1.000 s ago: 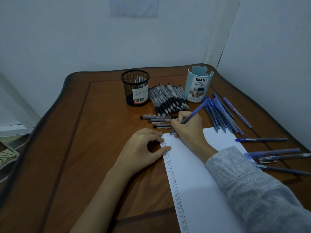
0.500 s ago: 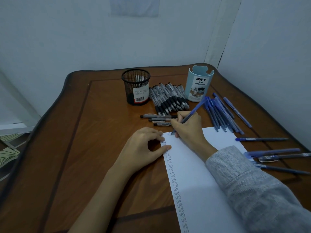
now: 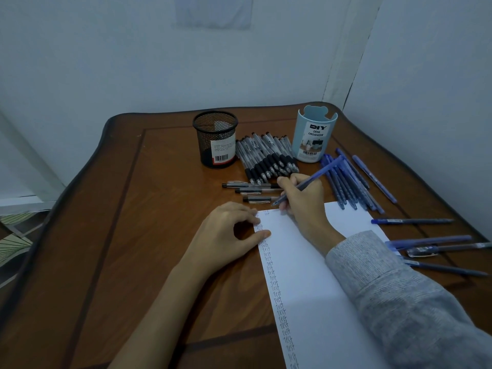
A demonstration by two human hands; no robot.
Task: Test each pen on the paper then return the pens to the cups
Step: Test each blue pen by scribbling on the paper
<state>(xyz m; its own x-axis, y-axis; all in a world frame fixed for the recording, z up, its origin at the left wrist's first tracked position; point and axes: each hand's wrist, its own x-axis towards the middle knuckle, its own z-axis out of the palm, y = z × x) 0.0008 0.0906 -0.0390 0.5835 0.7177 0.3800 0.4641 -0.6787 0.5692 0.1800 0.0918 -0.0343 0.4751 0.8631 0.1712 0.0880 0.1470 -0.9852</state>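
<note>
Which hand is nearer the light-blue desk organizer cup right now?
Right. The right hand, gripping a blue pen, sits just in front of the organizer cup; the left hand is nearer the person and further left, pressing the paper at its edge.

Right hand [image 3: 303,198]: pen [image 3: 319,173] tip moved slightly away, from the paper [image 3: 306,275] top edge to just past it. Written word [image 3: 266,213] now shows below the tip.

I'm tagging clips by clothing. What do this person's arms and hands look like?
The left hand and right hand are bare: no gloves, rings or watch show. The right arm wears a grey, finely ribbed long sleeve ending at the wrist. The left forearm is uncovered as far as the frame shows.
</note>
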